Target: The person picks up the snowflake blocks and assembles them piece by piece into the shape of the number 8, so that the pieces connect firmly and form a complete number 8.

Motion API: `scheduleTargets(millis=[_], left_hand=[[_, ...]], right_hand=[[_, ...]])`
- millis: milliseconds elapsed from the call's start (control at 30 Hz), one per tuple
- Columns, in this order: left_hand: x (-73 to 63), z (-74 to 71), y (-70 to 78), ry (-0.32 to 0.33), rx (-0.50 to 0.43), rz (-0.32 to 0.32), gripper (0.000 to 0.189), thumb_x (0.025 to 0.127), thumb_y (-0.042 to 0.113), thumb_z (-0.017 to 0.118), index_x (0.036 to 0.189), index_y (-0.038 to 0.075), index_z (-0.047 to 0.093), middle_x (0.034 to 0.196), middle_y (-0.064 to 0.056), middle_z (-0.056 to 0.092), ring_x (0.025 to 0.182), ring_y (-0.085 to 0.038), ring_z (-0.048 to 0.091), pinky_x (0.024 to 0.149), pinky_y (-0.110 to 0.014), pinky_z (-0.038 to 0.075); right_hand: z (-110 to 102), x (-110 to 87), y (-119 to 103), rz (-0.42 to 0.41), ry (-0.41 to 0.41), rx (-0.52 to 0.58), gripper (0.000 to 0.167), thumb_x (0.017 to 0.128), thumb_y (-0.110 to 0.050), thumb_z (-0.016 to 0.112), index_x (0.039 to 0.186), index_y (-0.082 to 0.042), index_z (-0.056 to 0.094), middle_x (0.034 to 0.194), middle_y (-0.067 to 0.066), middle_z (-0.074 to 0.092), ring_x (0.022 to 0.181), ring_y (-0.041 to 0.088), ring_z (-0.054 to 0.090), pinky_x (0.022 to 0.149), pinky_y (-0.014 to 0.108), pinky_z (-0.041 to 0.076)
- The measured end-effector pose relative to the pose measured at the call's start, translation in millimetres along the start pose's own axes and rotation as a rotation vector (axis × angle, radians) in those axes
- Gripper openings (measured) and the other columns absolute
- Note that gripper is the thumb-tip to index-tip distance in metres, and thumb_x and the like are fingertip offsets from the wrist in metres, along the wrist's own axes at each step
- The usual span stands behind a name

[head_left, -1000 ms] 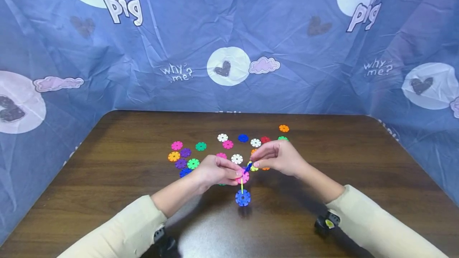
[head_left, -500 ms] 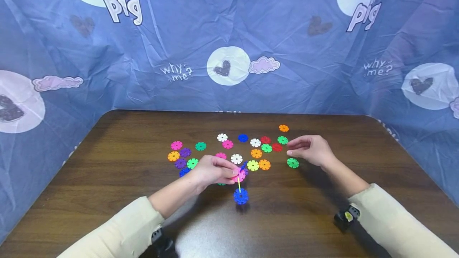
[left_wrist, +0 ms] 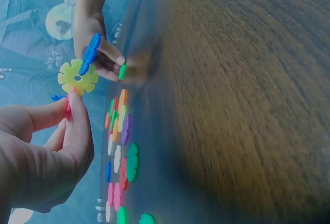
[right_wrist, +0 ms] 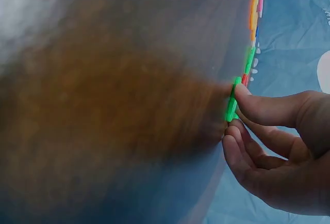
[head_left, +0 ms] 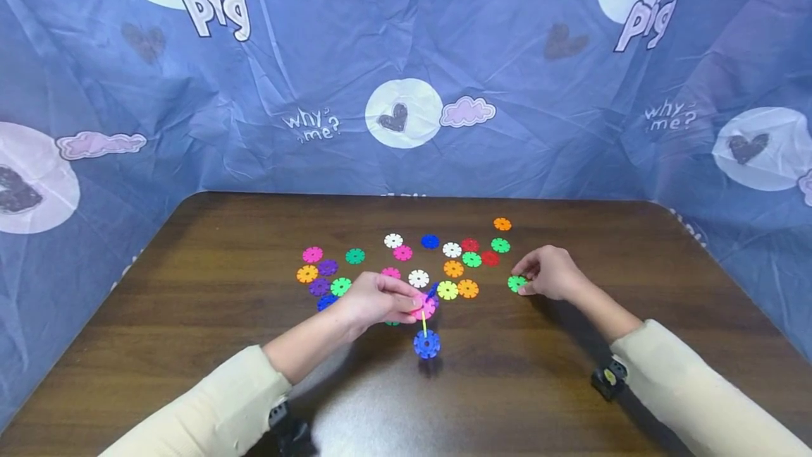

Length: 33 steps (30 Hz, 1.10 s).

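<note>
My left hand [head_left: 377, 302] pinches the pink interlocking disc [head_left: 426, 307] of a small assembly above the table. A yellow disc [left_wrist: 77, 77] is slotted to it, seen face-on in the left wrist view and edge-on from the head. A blue disc [head_left: 427, 344] sits at the assembly's near end, and another dark blue piece [head_left: 433, 291] sticks out at the far side. To the right, my right hand [head_left: 550, 273] pinches a green interlocking disc [head_left: 517, 283] at the tabletop, thumb and fingers at its edges; the right wrist view shows this green disc edge-on.
Several loose notched discs lie spread over the middle of the brown table [head_left: 190, 344], among them a yellow-green disc [head_left: 447, 290], an orange disc [head_left: 468, 288], a white disc [head_left: 419, 278] and a red disc [head_left: 490, 258]. A printed blue cloth [head_left: 285, 76] hangs behind the table.
My right hand has left the assembly, moved right and come down onto the green disc, which it now pinches. My left hand still holds the assembly in nearly the same place.
</note>
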State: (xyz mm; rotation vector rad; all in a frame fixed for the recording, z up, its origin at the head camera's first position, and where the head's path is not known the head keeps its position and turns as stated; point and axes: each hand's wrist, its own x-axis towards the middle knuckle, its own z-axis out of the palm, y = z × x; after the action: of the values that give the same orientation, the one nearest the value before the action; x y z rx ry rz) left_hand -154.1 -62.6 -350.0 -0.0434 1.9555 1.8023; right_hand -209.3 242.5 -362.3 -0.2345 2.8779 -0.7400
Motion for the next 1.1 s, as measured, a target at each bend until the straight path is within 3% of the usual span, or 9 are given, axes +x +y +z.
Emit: scheduleTargets(millis=[167,367,600,867,1100], left_hand=[[-0.4,-2.7,-1.5,0.007,0.023,0.007,0.021,0.087,0.001,0.066,0.106,-0.010,0.068,0.090,-0.013,0.074,0.070,-0.009,0.069,0.078,-0.029,0.061],[-1.0,-7.0,-3.9,0.018,-0.010,0.007,0.024,0.090,-0.001,0.062,0.110,-0.013,0.065,0.091,-0.012,0.074,0.075,-0.009,0.068,0.083,-0.032,0.060],[-1.1,-6.3,-1.7,0.008,-0.035,-0.015,0.024,0.091,-0.002,0.060,0.111,-0.013,0.064,0.092,-0.011,0.074,0.075,-0.009,0.068,0.088,-0.035,0.059],[-2.3,-7.3,-2.9,0.011,-0.010,-0.040,0.022,0.090,-0.002,0.061,0.109,-0.012,0.065,0.083,-0.005,0.073,0.071,-0.008,0.066,0.076,-0.022,0.059],[-2.3,-7.1,-3.4,0.006,0.000,-0.048,0.022,0.090,-0.001,0.061,0.109,-0.011,0.065,0.081,-0.003,0.071,0.072,-0.008,0.066,0.076,-0.023,0.059]], right_hand=[[-1.2,1.3,-2.2,0.004,-0.009,0.027,0.025,0.067,-0.009,0.086,0.083,-0.004,0.068,0.072,0.002,0.064,0.067,0.011,0.056,0.060,0.022,0.047],[4.9,-1.8,-11.6,0.020,-0.092,0.244,0.024,0.072,-0.005,0.082,0.088,0.003,0.067,0.069,0.002,0.066,0.057,0.009,0.063,0.058,0.027,0.059],[14.1,-3.8,-29.2,0.034,-0.164,0.417,0.025,0.076,-0.003,0.078,0.095,0.008,0.066,0.071,0.002,0.069,0.060,0.010,0.066,0.063,0.031,0.061],[22.5,-6.1,-48.5,-0.025,-0.248,0.558,0.028,0.083,-0.005,0.073,0.104,0.012,0.066,0.084,0.011,0.075,0.067,0.010,0.069,0.070,0.035,0.062],[26.6,-8.8,-65.1,-0.032,-0.243,0.680,0.033,0.084,-0.007,0.072,0.110,0.012,0.065,0.095,0.012,0.076,0.073,0.008,0.070,0.076,0.038,0.062]])
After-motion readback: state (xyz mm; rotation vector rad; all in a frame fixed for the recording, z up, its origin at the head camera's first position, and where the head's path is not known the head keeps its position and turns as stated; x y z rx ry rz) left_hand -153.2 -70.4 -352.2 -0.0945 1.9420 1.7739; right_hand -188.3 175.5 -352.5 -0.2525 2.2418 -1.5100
